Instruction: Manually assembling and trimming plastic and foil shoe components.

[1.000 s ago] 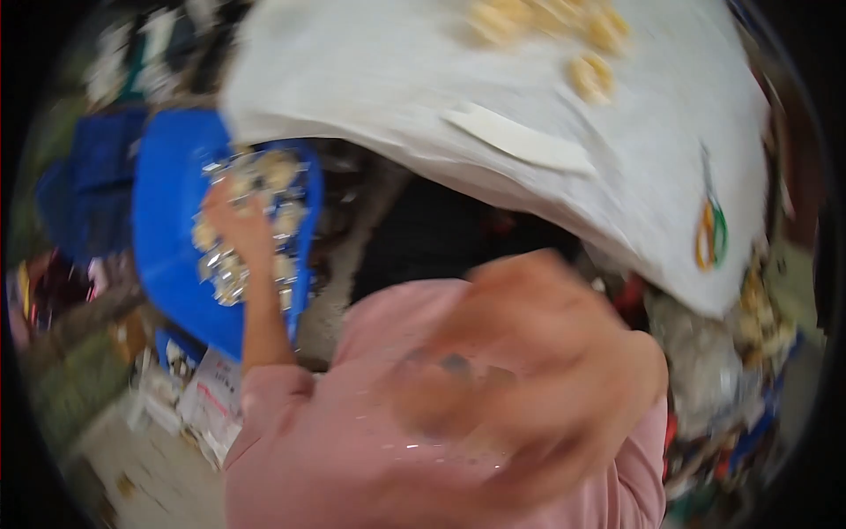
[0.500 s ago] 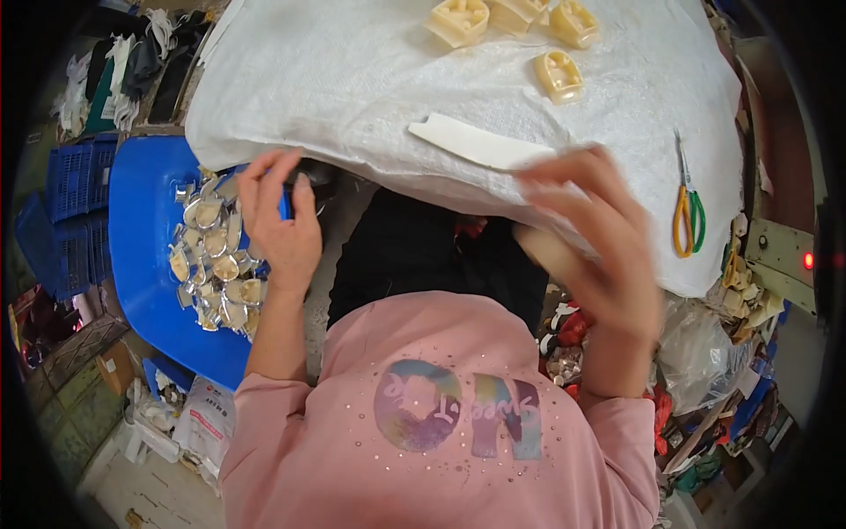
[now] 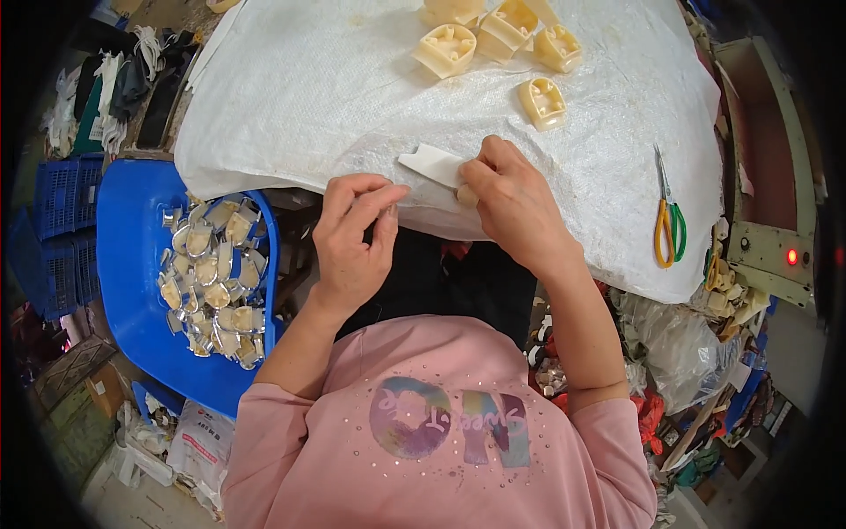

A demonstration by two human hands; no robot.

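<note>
My right hand (image 3: 520, 207) is at the near edge of the white-covered table (image 3: 317, 97). Its fingers are closed on a white curved strip (image 3: 429, 165), whose notched end sticks out to the left. A small pale rounded shape (image 3: 467, 196) shows below those fingers; I cannot tell whether it is a separate piece. To the left of the strip hovers my left hand (image 3: 357, 242), fingers partly bent and apart, with nothing visible in them. Several cream moulded hollow pieces lie farther back, the nearest cream piece (image 3: 542, 104) standing apart from the cluster.
A blue plastic chair (image 3: 132, 264) at the left bears a heap of shiny silver-and-cream pieces (image 3: 216, 282). Scissors (image 3: 667, 220) with orange and green handles lie on the table's right. Beyond stands a machine box (image 3: 767, 256) with a red light. Blue crates (image 3: 70, 238) are at far left.
My left hand has moved right, from beside the chair to near the strip. My right hand has moved left and closed on the strip, which has shifted slightly. The view has shifted too.
</note>
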